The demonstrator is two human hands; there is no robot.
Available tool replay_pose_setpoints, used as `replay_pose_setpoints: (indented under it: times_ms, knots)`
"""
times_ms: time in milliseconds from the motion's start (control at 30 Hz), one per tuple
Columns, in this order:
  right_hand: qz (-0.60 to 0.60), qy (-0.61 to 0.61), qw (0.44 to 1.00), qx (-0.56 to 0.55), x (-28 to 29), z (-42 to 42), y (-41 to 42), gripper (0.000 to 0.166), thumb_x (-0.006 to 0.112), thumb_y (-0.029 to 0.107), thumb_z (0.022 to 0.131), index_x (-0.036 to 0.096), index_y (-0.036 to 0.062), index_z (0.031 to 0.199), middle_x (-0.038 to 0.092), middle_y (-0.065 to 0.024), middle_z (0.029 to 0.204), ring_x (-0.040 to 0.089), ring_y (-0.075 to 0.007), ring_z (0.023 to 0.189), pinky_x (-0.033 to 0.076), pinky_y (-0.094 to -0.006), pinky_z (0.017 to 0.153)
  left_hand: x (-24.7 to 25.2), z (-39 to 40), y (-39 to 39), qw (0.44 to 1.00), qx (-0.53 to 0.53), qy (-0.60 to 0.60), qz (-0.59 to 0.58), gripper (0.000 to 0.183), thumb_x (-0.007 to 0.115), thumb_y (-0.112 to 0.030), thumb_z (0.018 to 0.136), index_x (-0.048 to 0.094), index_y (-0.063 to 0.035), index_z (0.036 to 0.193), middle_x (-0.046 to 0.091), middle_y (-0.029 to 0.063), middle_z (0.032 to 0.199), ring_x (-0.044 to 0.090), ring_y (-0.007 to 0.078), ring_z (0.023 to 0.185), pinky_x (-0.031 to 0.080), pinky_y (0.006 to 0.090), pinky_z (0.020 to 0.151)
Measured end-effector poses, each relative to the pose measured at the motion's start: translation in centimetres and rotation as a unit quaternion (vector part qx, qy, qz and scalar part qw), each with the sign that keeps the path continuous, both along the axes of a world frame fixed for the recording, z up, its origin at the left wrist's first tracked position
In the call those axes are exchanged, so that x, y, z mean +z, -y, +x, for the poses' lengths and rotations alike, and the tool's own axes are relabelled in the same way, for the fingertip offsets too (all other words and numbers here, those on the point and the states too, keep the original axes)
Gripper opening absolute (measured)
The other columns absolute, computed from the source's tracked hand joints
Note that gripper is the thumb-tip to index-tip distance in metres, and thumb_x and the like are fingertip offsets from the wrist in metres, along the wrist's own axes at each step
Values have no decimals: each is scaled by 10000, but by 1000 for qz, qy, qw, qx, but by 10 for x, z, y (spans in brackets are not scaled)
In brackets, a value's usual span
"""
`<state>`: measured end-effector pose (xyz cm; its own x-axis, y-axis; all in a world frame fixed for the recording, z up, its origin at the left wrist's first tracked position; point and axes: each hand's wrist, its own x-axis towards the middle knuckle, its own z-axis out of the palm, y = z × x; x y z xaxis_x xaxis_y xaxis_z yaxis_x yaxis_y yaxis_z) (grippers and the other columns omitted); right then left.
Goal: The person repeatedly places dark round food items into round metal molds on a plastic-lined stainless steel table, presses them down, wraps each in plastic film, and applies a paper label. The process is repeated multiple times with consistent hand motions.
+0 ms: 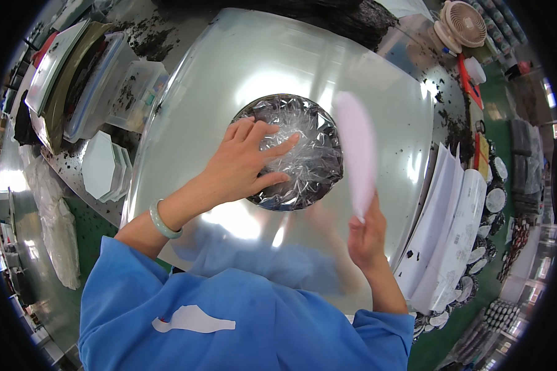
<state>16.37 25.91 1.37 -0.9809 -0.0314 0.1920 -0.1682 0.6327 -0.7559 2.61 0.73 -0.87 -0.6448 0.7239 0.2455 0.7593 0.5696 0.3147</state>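
Observation:
A round, dark-rimmed item covered in crinkled clear plastic film [306, 157] lies on a shiny, pale work surface [380, 92]. My left hand [243, 160] rests with spread fingers on the left part of its film and grips nothing. To the right of the round item, my right hand [368, 232] is closed on the lower end of a thin pale pink sheet or paddle [358, 148], blurred and held upright in the view. The exact kind of that pink thing cannot be told.
Clear plastic bins [137, 95] and stacked white octagonal pieces [103, 167] stand at left. Black material [334, 21] lies along the far edge. At right are large white sheets [433, 222], a red tray [470, 83] and a fan [463, 25]. Dark scraps litter the table edges.

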Motion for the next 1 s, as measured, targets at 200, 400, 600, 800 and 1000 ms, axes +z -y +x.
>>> replay_pose_setpoints:
  times_ms: [200,400,600,800,1000]
  knots:
    - [185,-33,979,74,-12,-37,36,685,537,402,969,373,-50,1457,362,-210,1528,294,-405,1442,331,-453,1146,-16,-3,-4,996,8,-22,86,443,709,-286,809,652,-82,1198,529,117,1232,451,329,1165,351,436,1060]
    - [354,21,929,104,4,-44,42,838,603,522,849,409,-48,1432,396,-205,1503,340,-349,1427,360,-447,1133,-6,-1,0,997,3,-37,73,312,721,-234,766,713,-104,1049,529,115,1157,475,311,1106,380,444,1036]
    - [1,6,995,98,12,-91,54,861,416,649,935,359,-13,1482,353,-169,1548,293,-346,1452,179,-466,1206,-5,0,3,994,28,25,102,302,713,-236,784,712,-107,1057,539,127,1182,496,341,1134,445,420,1007]
    - [320,-51,943,79,-33,-101,89,730,384,689,932,340,277,1533,210,-105,1621,117,-375,1498,4,-616,1178,8,-16,68,896,129,298,304,483,686,-248,854,598,-31,1277,491,160,1408,545,351,1233,400,370,1088]
    - [374,-35,921,102,-32,-107,105,794,469,748,858,348,332,1523,211,-96,1620,64,-393,1502,0,-653,1160,-42,-8,36,845,137,392,336,880,675,-260,918,125,21,1545,347,225,1518,385,277,1385,298,366,1145]
